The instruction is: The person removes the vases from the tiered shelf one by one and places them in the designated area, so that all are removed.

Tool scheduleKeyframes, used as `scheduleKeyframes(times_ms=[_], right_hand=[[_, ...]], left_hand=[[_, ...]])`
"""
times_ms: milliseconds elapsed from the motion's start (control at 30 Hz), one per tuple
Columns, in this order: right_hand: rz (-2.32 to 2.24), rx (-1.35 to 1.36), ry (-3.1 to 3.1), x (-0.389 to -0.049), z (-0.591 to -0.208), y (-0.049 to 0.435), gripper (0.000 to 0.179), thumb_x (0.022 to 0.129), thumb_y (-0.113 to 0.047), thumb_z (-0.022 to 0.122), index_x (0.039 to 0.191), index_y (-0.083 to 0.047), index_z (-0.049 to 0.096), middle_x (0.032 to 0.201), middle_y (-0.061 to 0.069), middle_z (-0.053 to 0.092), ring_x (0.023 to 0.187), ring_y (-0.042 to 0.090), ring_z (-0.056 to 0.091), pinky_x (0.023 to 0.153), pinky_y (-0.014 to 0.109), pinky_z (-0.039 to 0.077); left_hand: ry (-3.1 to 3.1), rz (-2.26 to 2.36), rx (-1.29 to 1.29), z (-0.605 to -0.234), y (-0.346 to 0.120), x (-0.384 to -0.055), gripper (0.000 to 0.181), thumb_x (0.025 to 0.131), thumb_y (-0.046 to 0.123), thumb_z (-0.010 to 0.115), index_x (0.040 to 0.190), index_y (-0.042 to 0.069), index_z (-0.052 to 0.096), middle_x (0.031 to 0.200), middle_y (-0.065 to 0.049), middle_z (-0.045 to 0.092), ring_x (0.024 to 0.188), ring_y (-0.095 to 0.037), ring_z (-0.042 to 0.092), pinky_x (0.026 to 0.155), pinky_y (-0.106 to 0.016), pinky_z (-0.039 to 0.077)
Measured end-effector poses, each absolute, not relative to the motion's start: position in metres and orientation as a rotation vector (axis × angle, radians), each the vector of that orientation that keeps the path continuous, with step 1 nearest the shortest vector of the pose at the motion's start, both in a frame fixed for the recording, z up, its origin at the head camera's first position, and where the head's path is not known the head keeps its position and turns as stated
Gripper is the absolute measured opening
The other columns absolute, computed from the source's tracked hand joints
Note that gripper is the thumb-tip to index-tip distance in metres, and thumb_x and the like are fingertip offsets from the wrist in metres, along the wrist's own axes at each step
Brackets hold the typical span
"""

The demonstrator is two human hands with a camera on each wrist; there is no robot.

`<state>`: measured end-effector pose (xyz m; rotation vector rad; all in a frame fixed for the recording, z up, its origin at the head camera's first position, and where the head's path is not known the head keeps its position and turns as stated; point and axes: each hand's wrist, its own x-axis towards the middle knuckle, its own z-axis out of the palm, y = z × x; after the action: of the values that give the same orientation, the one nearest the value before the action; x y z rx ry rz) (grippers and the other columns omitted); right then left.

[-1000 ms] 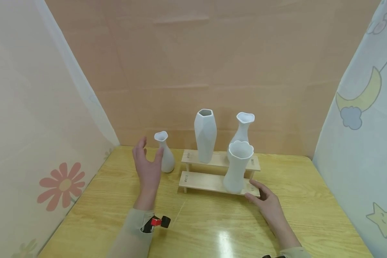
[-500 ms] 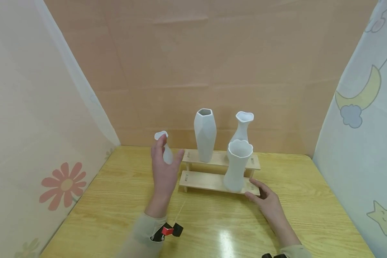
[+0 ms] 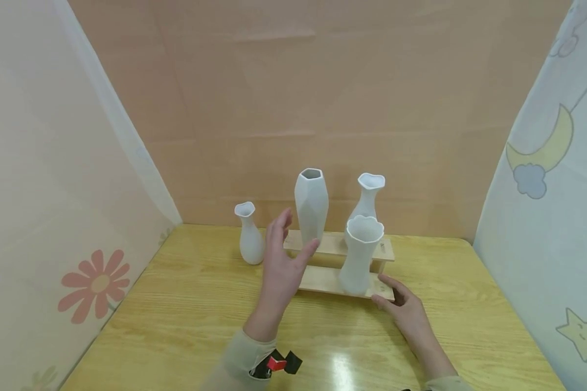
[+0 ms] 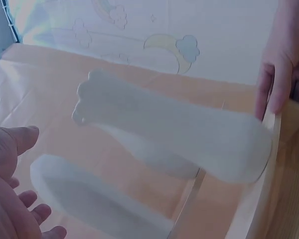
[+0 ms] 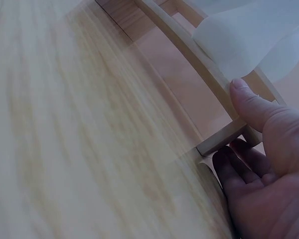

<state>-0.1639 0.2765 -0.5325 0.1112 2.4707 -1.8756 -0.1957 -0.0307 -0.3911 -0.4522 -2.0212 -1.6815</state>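
A two-step wooden stand [image 3: 320,278] bears three white vases. On its upper board are a tall faceted vase [image 3: 311,198] and a wavy-rimmed vase [image 3: 367,202]. The scalloped-rim vase [image 3: 359,258] occupies the lower board, partly covering the wavy-rimmed one. My left hand [image 3: 281,269] hovers before the stand's left end with fingers spread, nearest the faceted vase. In the left wrist view, that hand's fingers [image 4: 37,214] hold nothing. My right hand [image 3: 408,312] grips the stand's right end, its thumb [image 5: 249,102] on the lower board and its fingers curled near the leg.
A small white vase [image 3: 251,239] stands upright on the wooden table [image 3: 186,304], left of the stand. Behind the table hangs an orange-pink cloth [image 3: 225,98]. Printed curtains flank both sides, one with a flower [image 3: 98,283], the other with a moon [image 3: 548,146].
My left hand has swept right, from beside the small vase, past its front, to the stand's left end. The right hand stays at the stand, and the vases have not moved.
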Motion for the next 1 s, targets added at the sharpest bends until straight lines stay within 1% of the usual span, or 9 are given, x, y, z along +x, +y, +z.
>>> scheduleKeyframes(times_ms=[133, 300, 467, 533, 633, 733, 800, 900, 1000], right_hand=[[-1.861, 0.125, 2.473, -0.163, -0.533, 0.277, 0.081, 0.099, -0.05, 0.082, 0.168, -0.024, 0.048, 0.182, 0.008, 0.023, 0.167, 0.034, 0.018, 0.106, 0.008, 0.042], [-1.86, 0.119, 2.473, -0.163, -0.535, 0.278, 0.08, 0.1, -0.049, 0.082, 0.168, -0.023, 0.048, 0.182, 0.007, 0.023, 0.167, 0.034, 0.018, 0.109, 0.011, 0.041], [-1.875, 0.121, 2.473, -0.164, -0.534, 0.276, 0.079, 0.1, -0.047, 0.083, 0.167, -0.022, 0.049, 0.181, 0.006, 0.026, 0.167, 0.034, 0.018, 0.105, 0.007, 0.041], [-1.881, 0.127, 2.469, -0.164, -0.534, 0.276, 0.079, 0.099, -0.047, 0.083, 0.167, -0.022, 0.05, 0.181, 0.006, 0.026, 0.167, 0.034, 0.018, 0.103, 0.005, 0.041], [-1.875, 0.131, 2.467, -0.164, -0.533, 0.275, 0.08, 0.099, -0.047, 0.083, 0.167, -0.022, 0.05, 0.181, 0.006, 0.025, 0.167, 0.033, 0.018, 0.102, 0.005, 0.04], [-1.871, 0.13, 2.463, -0.164, -0.532, 0.275, 0.08, 0.099, -0.048, 0.083, 0.167, -0.023, 0.049, 0.182, 0.006, 0.025, 0.167, 0.032, 0.018, 0.105, 0.007, 0.04], [-1.868, 0.129, 2.463, -0.165, -0.532, 0.276, 0.08, 0.099, -0.048, 0.082, 0.167, -0.023, 0.049, 0.182, 0.006, 0.025, 0.167, 0.033, 0.018, 0.111, 0.012, 0.041], [-1.865, 0.127, 2.462, -0.165, -0.533, 0.276, 0.08, 0.1, -0.049, 0.082, 0.168, -0.023, 0.048, 0.182, 0.006, 0.024, 0.167, 0.034, 0.018, 0.121, 0.031, 0.041], [-1.865, 0.109, 2.461, -0.165, -0.533, 0.277, 0.08, 0.101, -0.048, 0.081, 0.168, -0.022, 0.047, 0.182, 0.007, 0.023, 0.167, 0.036, 0.016, 0.126, 0.05, 0.034]], left_hand=[[-2.041, -1.709, -0.499, -0.389, -0.015, -0.191, 0.082, 0.097, 0.019, 0.089, 0.166, 0.009, 0.044, 0.16, -0.012, 0.05, 0.149, -0.025, 0.047, 0.127, -0.047, 0.037], [-2.075, -1.774, -0.541, -0.39, 0.004, -0.189, 0.084, 0.098, 0.022, 0.088, 0.168, 0.01, 0.042, 0.163, -0.008, 0.047, 0.151, -0.022, 0.045, 0.128, -0.049, 0.037], [-2.104, -1.841, -0.535, -0.394, 0.021, -0.19, 0.085, 0.098, 0.026, 0.087, 0.169, 0.019, 0.041, 0.165, 0.003, 0.046, 0.152, -0.019, 0.044, 0.128, -0.047, 0.036], [-2.11, -1.859, -0.532, -0.395, 0.026, -0.19, 0.085, 0.098, 0.027, 0.087, 0.169, 0.022, 0.041, 0.164, 0.004, 0.046, 0.151, -0.018, 0.045, 0.128, -0.047, 0.037], [-2.112, -1.868, -0.544, -0.399, 0.033, -0.19, 0.085, 0.098, 0.028, 0.088, 0.169, 0.023, 0.042, 0.164, 0.003, 0.047, 0.151, -0.019, 0.046, 0.128, -0.048, 0.037], [-2.12, -1.874, -0.555, -0.402, 0.04, -0.189, 0.085, 0.097, 0.026, 0.089, 0.168, 0.023, 0.043, 0.163, 0.001, 0.048, 0.15, -0.022, 0.047, 0.127, -0.05, 0.038], [-2.139, -1.876, -0.545, -0.404, 0.044, -0.189, 0.086, 0.096, 0.026, 0.09, 0.168, 0.025, 0.044, 0.161, 0.001, 0.05, 0.15, -0.023, 0.048, 0.125, -0.051, 0.039], [-2.176, -1.863, -0.521, -0.408, 0.05, -0.19, 0.087, 0.094, 0.024, 0.092, 0.167, 0.027, 0.045, 0.156, 0.004, 0.054, 0.146, -0.021, 0.05, 0.122, -0.052, 0.042], [-2.199, -1.846, -0.504, -0.411, 0.054, -0.191, 0.086, 0.093, 0.022, 0.093, 0.166, 0.029, 0.047, 0.15, 0.008, 0.055, 0.142, -0.016, 0.052, 0.12, -0.052, 0.043]])
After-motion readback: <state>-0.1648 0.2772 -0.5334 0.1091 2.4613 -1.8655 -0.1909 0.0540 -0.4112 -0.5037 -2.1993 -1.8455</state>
